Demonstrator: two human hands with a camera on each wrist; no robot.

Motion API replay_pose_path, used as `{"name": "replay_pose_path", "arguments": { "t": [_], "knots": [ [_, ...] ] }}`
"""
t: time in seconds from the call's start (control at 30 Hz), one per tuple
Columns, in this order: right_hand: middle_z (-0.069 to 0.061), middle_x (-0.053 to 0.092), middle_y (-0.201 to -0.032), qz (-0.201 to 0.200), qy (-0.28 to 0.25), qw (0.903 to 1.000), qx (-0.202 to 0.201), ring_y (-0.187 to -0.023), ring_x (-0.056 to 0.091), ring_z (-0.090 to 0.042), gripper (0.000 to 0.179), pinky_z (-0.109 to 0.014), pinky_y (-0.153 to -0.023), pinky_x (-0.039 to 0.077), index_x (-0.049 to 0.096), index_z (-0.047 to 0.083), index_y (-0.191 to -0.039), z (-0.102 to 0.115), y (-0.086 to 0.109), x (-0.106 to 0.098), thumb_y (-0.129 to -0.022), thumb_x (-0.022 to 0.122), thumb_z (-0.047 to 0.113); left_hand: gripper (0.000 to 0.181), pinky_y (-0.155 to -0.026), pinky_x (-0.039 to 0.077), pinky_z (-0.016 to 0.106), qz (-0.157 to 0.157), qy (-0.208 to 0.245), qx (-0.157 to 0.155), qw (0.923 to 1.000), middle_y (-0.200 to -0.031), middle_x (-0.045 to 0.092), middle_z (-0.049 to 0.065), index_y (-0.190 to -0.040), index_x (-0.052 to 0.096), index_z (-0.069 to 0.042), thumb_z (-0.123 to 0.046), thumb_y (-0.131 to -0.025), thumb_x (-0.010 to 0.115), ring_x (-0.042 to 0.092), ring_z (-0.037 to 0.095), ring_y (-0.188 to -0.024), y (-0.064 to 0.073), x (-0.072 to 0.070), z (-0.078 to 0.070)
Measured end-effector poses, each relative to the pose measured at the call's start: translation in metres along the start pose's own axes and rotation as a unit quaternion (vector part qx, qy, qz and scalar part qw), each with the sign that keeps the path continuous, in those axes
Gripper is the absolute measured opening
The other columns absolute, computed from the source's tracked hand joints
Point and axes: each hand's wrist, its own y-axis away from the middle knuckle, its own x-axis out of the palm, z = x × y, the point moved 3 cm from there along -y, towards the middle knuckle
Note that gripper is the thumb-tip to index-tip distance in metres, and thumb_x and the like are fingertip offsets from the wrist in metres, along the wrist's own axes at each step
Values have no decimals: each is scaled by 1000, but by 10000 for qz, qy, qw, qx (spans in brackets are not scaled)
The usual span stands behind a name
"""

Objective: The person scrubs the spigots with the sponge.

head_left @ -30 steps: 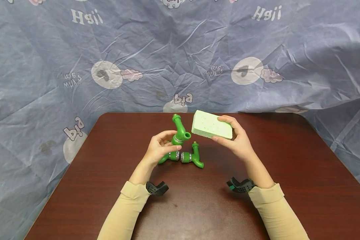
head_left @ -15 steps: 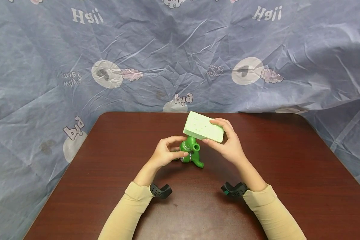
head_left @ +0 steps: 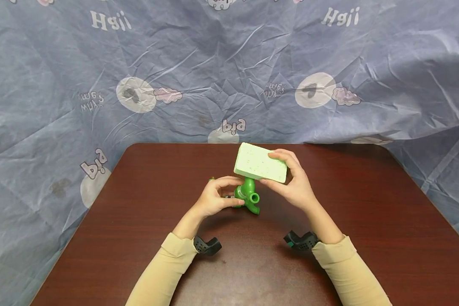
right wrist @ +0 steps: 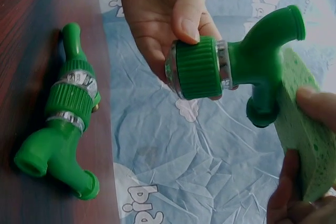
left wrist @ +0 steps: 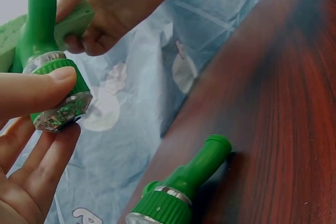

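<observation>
My left hand (head_left: 214,197) grips a green faucet (right wrist: 262,56) by its ribbed knob, thumb on one side and fingers on the other. My right hand (head_left: 296,182) pinches a pale green speckled sponge (head_left: 258,163) by its right end, thumb below and fingers above. The sponge's left part overlaps the inlet end of the held faucet in the head view; the right wrist view has its face right against the faucet body. Beneath, a second green faucet (right wrist: 68,145) lies on the table, end to end with another green faucet (right wrist: 72,40). The left hand mostly hides both in the head view.
The dark red-brown table (head_left: 329,263) spreads under both arms. Behind it hangs a creased blue-grey cloth (head_left: 214,63) with printed words and shapes. Black wrist mounts (head_left: 208,245) protrude inward from the sleeves.
The left hand has brought the held faucet right and down, from apart to up against the sponge. The right hand has shifted the sponge slightly left. Between the last two frames the faucet sinks a little.
</observation>
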Motion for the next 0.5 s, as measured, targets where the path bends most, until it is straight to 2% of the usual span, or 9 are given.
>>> {"name": "replay_pose_path", "arguments": {
  "t": [0.13,0.27,0.5],
  "knots": [
    [-23,40,-127,-375,415,9984,24,-106,47,-16,58,-14,-72,45,50,-11,-121,12,-2,2,-68,72,-19,47,-85,50,47,13,-38,-141,9999,-113,59,20,-110,60,14,18,-65,75,60,13,-99,0,0,0],
    [-22,39,-128,-735,364,9962,295,-102,48,-14,57,-14,-71,46,49,-12,-122,11,-2,1,-70,71,-17,46,-85,51,44,-105,45,-181,9998,-111,60,20,-108,61,14,20,-63,75,60,14,-99,1,-5,-4],
    [-20,40,-128,-1026,101,9933,517,-98,50,-12,56,-15,-74,46,46,-14,-124,5,-3,-3,-72,68,-19,46,-85,52,43,12,136,-85,9999,-112,59,18,-108,61,15,20,-64,73,59,15,-101,3,-9,-7]
  ]
}}
